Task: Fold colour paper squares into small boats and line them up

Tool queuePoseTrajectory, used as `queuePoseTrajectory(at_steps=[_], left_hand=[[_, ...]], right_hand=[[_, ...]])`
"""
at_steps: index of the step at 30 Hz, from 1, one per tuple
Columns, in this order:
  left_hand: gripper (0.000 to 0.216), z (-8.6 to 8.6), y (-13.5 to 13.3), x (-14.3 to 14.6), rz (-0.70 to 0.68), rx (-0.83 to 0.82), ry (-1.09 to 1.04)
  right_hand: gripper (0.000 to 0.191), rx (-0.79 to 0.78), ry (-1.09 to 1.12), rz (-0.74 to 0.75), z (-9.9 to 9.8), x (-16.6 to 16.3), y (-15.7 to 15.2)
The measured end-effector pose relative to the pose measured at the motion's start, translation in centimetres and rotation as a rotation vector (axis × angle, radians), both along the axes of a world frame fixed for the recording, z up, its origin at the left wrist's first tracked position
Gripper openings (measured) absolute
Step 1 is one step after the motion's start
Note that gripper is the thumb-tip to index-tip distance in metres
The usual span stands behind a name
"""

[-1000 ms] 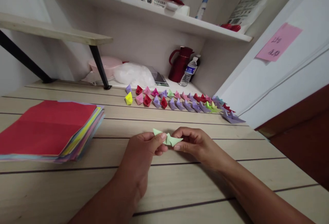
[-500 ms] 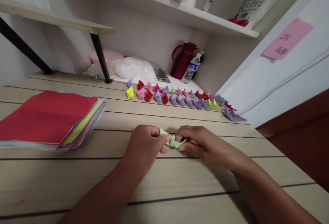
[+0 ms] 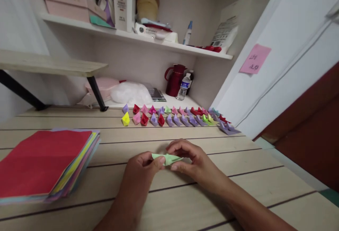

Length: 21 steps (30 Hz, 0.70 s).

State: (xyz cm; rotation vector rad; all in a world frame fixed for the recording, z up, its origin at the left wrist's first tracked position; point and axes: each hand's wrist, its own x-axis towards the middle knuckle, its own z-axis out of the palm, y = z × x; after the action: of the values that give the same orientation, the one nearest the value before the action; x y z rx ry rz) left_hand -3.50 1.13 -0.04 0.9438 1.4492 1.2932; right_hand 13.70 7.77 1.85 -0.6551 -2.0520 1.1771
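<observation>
At the left of my desk (image 3: pixel 182 202) lies a stack of coloured paper (image 3: pixel 45 164), red sheet on top, with yellow, purple and blue edges showing at its right side. Beyond it, at the far left, a wooden platform (image 3: pixel 47 63) stands on black legs, and to the right of that are a pink bowl (image 3: pixel 104 84) and a white plastic bag (image 3: pixel 131 93).

My left hand (image 3: pixel 144 169) pinches the left end of a pale green folded paper (image 3: pixel 169 159) between thumb and fingers, holding it just above the middle of the desk. Farther off, two rows of little paper boats (image 3: pixel 161 119) run left to right, from a yellow one (image 3: pixel 125 119) to a larger purple one (image 3: pixel 228 129).

My right hand (image 3: pixel 189 158) curves around the right end of the green paper, thumb on the near side and fingers on the far side; I cannot tell whether they grip it. Behind the boats stand a dark red jug (image 3: pixel 175 79) and, just right of it, a clear bottle (image 3: pixel 183 88). Farthest right, a pink note (image 3: pixel 255 59) is stuck to the white wall.
</observation>
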Motion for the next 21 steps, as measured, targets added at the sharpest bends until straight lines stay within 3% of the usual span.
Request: queuePoseTrajectory(at_steps=[4,6,13,19,21], left_hand=[[0.029,0.1,-0.2,0.5,0.042,-0.003,-0.009],[0.03,0.5,-0.4,0.6,0.08,-0.012,-0.061],[0.033,1.3,-0.7,0.4,0.117,-0.078,-0.245],[0.038,1.2,-0.7,-0.1,0.015,-0.065,-0.249],[0.044,1.1,-0.4,-0.1,0.061,-0.039,-0.243]], right_hand=[[0.022,0.248,0.011,-0.11,0.1,-0.1,-0.2],[0.016,0.21,0.029,-0.148,0.1,-0.1,-0.2],[0.033,-0.451,0.096,-0.057,-0.5,-0.6,-0.2],[0.037,-0.793,0.156,-0.037,-0.5,-1.0,-0.6],[0.037,-0.886,0.195,-0.029,-0.4,-0.8,-0.4]])
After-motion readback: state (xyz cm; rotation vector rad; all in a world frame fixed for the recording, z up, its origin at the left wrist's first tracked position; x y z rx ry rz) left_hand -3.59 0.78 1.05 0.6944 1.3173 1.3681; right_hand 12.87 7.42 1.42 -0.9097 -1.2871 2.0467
